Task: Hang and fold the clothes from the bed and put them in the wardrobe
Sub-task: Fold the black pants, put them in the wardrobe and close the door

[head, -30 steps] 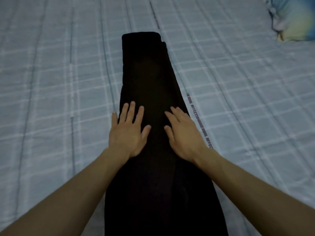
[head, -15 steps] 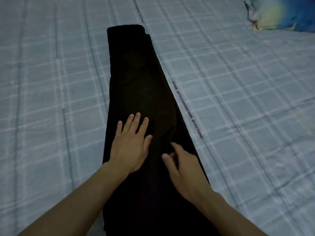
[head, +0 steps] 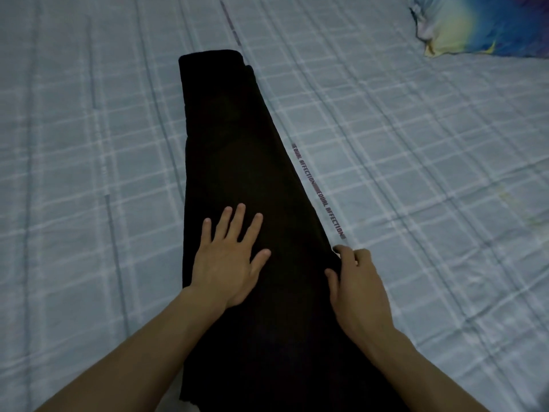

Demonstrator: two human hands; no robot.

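Here we are in the folding step: a long black garment (head: 237, 162) lies lengthwise down the bed (head: 89, 144), on its pale checked sheet, narrow at the far end and widening toward us. Our left hand (head: 228, 260) rests flat on the cloth with fingers spread apart, pinning it near the left edge. Our right hand (head: 356, 281) has its grip closed on the garment's right edge, thumb and fingers pinching the fabric just beside the printed strip of lettering (head: 319, 190) on the sheet.

We judge that the next move calls for lifting that pinched edge and carrying it across while the flat hand keeps the rest from sliding; the fabric looks limp, so it may drag or wrinkle.

The garment is very dark, smooth, already doubled lengthwise by the look of the stepped far corner. A bright pillow (head: 481, 25) sits well apart at the far right.
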